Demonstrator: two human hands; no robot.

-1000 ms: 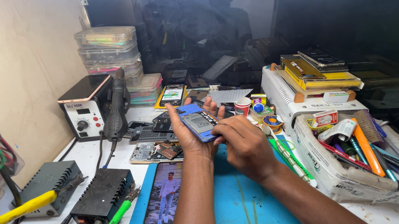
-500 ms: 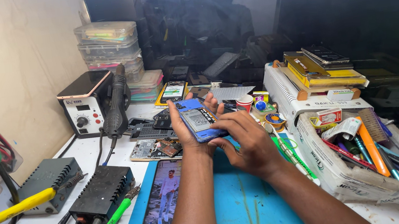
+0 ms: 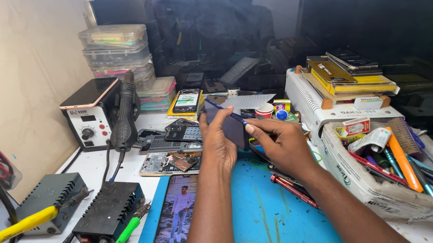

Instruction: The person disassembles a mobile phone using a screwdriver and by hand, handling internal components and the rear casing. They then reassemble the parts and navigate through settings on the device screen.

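The phone [image 3: 230, 127], face-up a moment ago, is now tipped on edge over the far end of the blue mat [image 3: 272, 209]. The left hand [image 3: 218, 143] wraps its back; right hand [image 3: 280, 141] fingertips pinch its right edge, so the work has moved to that side.

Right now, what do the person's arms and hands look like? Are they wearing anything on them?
Both arms are bare up to the bottom edge of the picture: no sleeves show. The left hand and right hand have no gloves, and I see no ring, watch or bracelet on either. The fingers are bare too, with short, plain nails.
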